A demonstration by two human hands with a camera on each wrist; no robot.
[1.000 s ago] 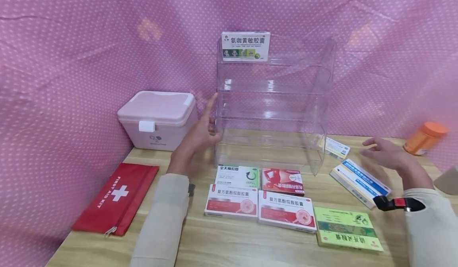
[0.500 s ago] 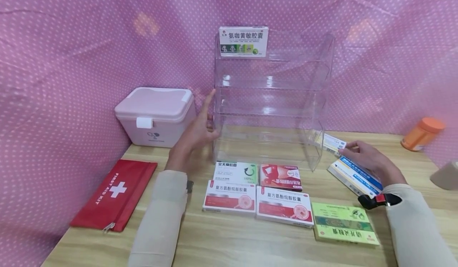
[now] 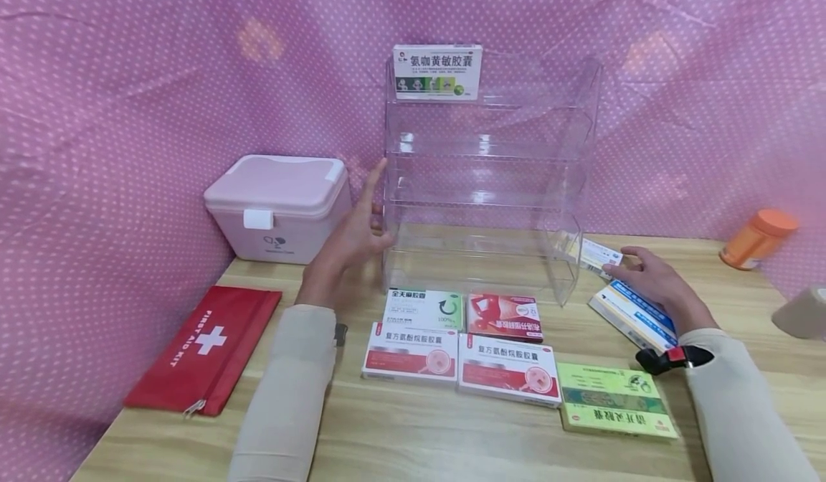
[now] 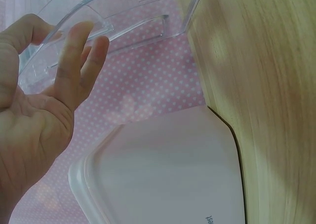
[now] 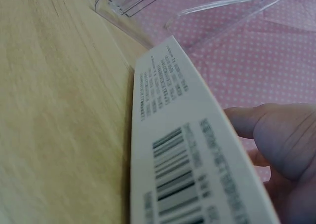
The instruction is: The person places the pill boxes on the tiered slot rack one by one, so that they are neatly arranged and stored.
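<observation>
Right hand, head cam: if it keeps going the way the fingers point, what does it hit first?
Probably the small white box beside the clear rack: the right hand has its fingertips at that box already. Depth is unclear; the rack's right wall lies beyond.

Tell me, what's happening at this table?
A person is working with medicine boxes and a clear rack. The left hand rests flat against the rack's side. The right hand grips a white box on the table beside the rack. One box stands on the top shelf; more lie in front.
</observation>
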